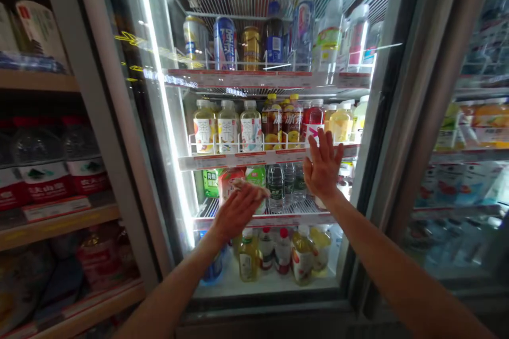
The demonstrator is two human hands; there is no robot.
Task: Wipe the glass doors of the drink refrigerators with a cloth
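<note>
My left hand (237, 211) is pressing a crumpled, light-coloured cloth (254, 189) against the glass door (133, 55) of a lit drinks fridge. Its fingers lie over the cloth, in front of the lower shelf. Higher up and to the right, my right hand (324, 169) is held up with fingers spread and nothing in it. It appears to rest flat on the glass, beside a bottle of red drink (315, 116) that stands behind the pane.
Behind the glass, shelves carry cans (225, 42), tea bottles (205, 130) and water bottles (275, 185). To the left, open shelving (59, 222) holds packs of red-labelled bottles (43, 180). Another glass-fronted fridge section with drinks (493, 122) is on the right.
</note>
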